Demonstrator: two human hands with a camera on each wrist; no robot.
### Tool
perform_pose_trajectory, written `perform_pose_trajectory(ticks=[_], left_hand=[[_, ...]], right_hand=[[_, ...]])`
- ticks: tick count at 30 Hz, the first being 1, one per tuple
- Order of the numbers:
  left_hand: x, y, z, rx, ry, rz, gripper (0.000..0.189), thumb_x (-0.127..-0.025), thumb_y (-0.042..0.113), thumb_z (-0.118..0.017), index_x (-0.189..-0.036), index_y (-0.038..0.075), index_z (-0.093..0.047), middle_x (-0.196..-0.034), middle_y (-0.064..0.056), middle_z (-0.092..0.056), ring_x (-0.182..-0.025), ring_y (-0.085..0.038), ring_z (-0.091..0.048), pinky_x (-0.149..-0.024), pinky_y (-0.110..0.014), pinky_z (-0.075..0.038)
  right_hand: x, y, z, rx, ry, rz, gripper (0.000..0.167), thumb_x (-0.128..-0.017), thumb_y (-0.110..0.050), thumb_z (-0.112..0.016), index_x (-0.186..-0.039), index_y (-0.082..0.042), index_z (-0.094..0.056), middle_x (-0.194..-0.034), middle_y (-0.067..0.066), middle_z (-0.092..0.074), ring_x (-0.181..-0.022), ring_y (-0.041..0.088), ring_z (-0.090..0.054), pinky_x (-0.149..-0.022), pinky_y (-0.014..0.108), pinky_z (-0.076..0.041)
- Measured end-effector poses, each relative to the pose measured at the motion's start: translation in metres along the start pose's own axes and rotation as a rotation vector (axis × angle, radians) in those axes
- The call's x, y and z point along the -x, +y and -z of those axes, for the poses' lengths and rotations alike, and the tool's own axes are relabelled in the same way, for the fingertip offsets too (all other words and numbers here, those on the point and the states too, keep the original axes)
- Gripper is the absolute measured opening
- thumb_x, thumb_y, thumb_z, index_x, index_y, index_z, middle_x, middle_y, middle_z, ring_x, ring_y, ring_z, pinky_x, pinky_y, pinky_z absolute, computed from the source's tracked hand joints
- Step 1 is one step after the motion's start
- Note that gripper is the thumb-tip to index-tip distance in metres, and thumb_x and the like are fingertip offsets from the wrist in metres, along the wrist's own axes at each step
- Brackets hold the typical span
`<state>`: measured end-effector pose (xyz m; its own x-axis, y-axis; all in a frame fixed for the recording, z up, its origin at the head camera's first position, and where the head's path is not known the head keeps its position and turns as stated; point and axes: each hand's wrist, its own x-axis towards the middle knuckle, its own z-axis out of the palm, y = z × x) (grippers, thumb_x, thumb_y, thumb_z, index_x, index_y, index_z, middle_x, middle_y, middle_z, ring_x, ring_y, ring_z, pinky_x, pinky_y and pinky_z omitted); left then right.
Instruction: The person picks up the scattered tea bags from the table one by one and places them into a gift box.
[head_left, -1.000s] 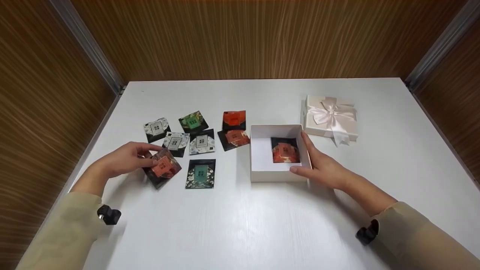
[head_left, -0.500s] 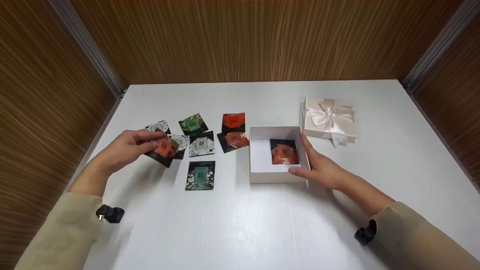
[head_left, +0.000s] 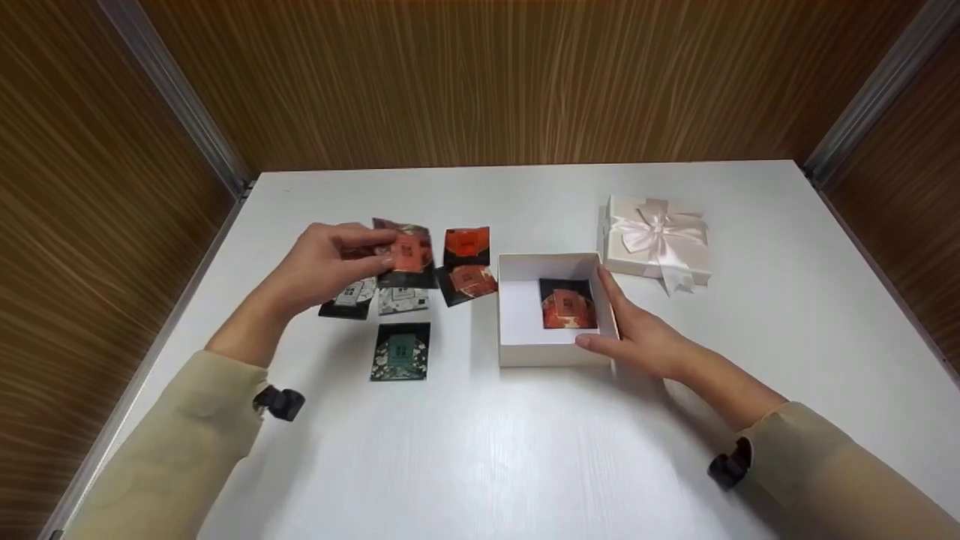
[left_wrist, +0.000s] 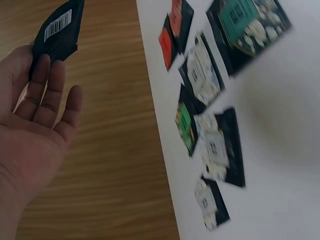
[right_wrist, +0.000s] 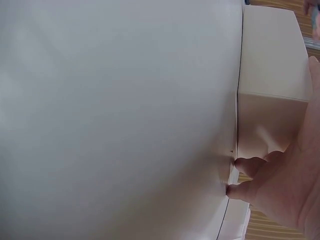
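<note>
My left hand [head_left: 319, 262] pinches a flat red-and-black sachet [head_left: 409, 253] between thumb and fingers, above the loose sachets. In the left wrist view the sachet's dark back shows a barcode label [left_wrist: 58, 26]. My right hand [head_left: 646, 337] holds the near right corner of an open white box [head_left: 556, 357], thumb over the rim and fingers along the outer right wall. The right wrist view shows fingertips [right_wrist: 242, 190] low on that wall, by the tabletop. One red-and-black sachet [head_left: 568, 307] lies inside the box, toward its right side.
Left of the box lie a teal sachet [head_left: 401, 351], an orange one [head_left: 467, 246], a red one [head_left: 470, 283] and several white-patterned ones [head_left: 349, 298]. A green sachet [left_wrist: 185, 125] shows in the left wrist view. Behind the box sits a bow-tied lid [head_left: 656, 238]. Wood-grain panels [head_left: 480, 82] surround the table.
My left hand has lifted the red-and-black sachet off the table's left side and carried it right and farther back, over other sachets. My right hand stays on the box.
</note>
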<state>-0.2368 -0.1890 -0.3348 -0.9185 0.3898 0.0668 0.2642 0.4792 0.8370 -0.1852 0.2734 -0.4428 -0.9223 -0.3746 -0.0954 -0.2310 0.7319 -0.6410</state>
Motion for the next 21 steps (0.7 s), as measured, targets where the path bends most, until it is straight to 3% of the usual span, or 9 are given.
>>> perform_pose_trajectory(ticks=[12,21], left_hand=[[-0.045,0.040,-0.068,-0.007,-0.107,-0.104,0.041,-0.099,0.021,-0.079,-0.139,0.015,-0.072,-0.122,-0.006,-0.073,-0.105,-0.020,-0.072,-0.083,-0.034,-0.060],[-0.069,0.048,-0.115,-0.042,-0.162,-0.165,0.038,-0.098,0.017,-0.079,-0.135,0.012,-0.075,-0.119,-0.004,-0.075,-0.099,-0.018,-0.070,-0.083,-0.031,-0.057]], right_hand=[[-0.001,-0.001,-0.001,0.006,0.001,0.003,0.112,-0.098,-0.060,-0.067,-0.171,-0.021,0.008,-0.173,0.024,-0.016,-0.147,0.048,-0.040,-0.120,0.063,-0.031],[0.000,0.000,0.000,0.002,0.005,-0.005,0.112,-0.098,-0.060,-0.067,-0.171,-0.021,0.008,-0.170,0.028,-0.021,-0.147,0.047,-0.041,-0.119,0.064,-0.032]])
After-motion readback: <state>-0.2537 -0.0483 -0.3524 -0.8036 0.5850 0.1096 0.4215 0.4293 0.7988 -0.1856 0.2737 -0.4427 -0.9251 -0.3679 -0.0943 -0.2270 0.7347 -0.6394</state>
